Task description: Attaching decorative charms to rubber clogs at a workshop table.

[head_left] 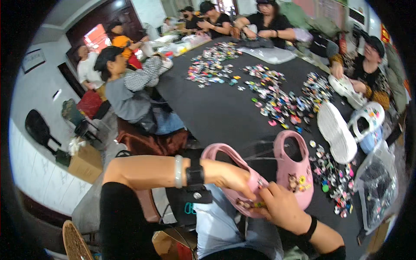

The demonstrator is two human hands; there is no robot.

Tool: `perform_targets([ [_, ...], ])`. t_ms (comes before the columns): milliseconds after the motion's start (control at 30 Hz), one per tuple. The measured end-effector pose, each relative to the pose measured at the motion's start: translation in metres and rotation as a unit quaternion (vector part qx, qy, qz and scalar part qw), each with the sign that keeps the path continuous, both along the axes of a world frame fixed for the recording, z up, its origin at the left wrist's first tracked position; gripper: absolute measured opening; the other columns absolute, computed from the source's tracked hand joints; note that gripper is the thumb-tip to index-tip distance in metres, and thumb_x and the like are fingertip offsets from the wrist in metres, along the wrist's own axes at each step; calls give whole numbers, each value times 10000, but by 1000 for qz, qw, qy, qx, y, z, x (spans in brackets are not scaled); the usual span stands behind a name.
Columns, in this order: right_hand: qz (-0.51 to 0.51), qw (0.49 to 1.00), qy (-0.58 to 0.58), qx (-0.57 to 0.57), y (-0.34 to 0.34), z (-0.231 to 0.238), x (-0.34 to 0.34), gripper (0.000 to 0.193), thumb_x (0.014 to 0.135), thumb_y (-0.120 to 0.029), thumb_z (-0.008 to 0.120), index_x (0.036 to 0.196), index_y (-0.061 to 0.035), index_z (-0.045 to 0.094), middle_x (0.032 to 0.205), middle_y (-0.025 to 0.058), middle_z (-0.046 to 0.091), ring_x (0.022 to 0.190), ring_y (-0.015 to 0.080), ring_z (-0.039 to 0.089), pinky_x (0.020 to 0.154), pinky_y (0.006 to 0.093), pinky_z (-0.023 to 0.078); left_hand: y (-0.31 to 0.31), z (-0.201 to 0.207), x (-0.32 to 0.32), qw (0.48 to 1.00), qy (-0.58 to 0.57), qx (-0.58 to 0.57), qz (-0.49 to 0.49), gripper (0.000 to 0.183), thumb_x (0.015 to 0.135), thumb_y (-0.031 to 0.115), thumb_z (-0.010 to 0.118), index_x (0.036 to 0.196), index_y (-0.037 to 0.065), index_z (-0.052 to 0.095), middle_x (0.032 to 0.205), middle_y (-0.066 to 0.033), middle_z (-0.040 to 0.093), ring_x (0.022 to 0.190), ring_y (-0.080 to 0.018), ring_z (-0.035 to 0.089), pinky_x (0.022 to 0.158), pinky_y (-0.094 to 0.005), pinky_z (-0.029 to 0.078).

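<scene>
A pink clog (231, 195) is held over the near edge of the black table, its heel strap toward the far left. My left hand (229, 175) reaches across the clog's opening and grips it, its fingertips partly hidden. My right hand (281, 208) is closed around the toe, with fingers on the upper beside small charms (245, 203). Whether the right fingers also pinch a charm is hidden. Just right of it, a second pink clog (282, 169) rests on the table, carrying a brown bear charm (294, 182) and yellow flower charms.
Loose colourful charms (333, 177) lie right of the clogs, with larger piles (281, 95) farther back. A white clog (336, 132) shows its sole; a decorated white clog (372, 115) and a clear plastic bag (379, 186) are nearby. Several co-workers sit around the table (195, 115).
</scene>
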State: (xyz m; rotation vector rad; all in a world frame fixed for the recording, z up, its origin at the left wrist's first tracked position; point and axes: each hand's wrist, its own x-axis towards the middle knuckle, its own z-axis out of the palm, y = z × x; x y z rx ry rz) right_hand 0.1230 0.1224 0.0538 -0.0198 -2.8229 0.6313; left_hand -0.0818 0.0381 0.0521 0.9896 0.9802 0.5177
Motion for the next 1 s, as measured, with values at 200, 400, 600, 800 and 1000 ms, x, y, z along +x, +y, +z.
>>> perform_targets([
  [200, 29, 998, 34, 40, -6, -13, 2, 395, 683, -219, 741, 974, -46, 539, 991, 123, 546, 868, 304, 570, 708, 384, 491, -7, -11, 1, 997, 29, -62, 24, 330, 837, 31, 633, 1159, -29, 593, 1110, -66, 646, 995, -126, 571, 891, -273, 446],
  [400, 30, 997, 46, 46, -2, -24, -4, 324, 741, -178, 684, 1000, -37, 551, 1008, 138, 538, 897, 332, 548, 738, 409, 477, -2, -8, -8, 990, -39, -105, 83, 187, 793, 27, 657, 977, 3, 675, 973, -45, 685, 883, -124, 593, 789, -266, 455],
  [600, -38, 993, 106, 36, -3, -18, -7, 225, 789, -134, 621, 987, -41, 567, 898, 140, 524, 808, 311, 551, 644, 402, 474, 14, -3, -14, 1000, 14, 26, -2, 210, 830, 117, 671, 978, -31, 666, 961, -59, 687, 892, -138, 605, 820, -287, 463],
  [800, -56, 982, 126, -127, 3, -24, 3, 121, 885, -143, 571, 972, -65, 601, 949, 136, 567, 807, 328, 607, 690, 408, 509, 41, 4, -26, 988, -3, -77, -135, 273, 835, 147, 691, 1045, -25, 659, 1011, -70, 684, 869, -125, 615, 781, -288, 500],
  [1000, -102, 968, 66, -219, 7, -19, 75, 110, 926, -158, 557, 949, -51, 547, 706, 142, 620, 666, 354, 643, 602, 431, 509, 93, 30, -43, 953, 265, 96, -111, 318, 764, 139, 768, 1016, -24, 658, 929, -41, 692, 828, -98, 626, 758, -262, 503],
])
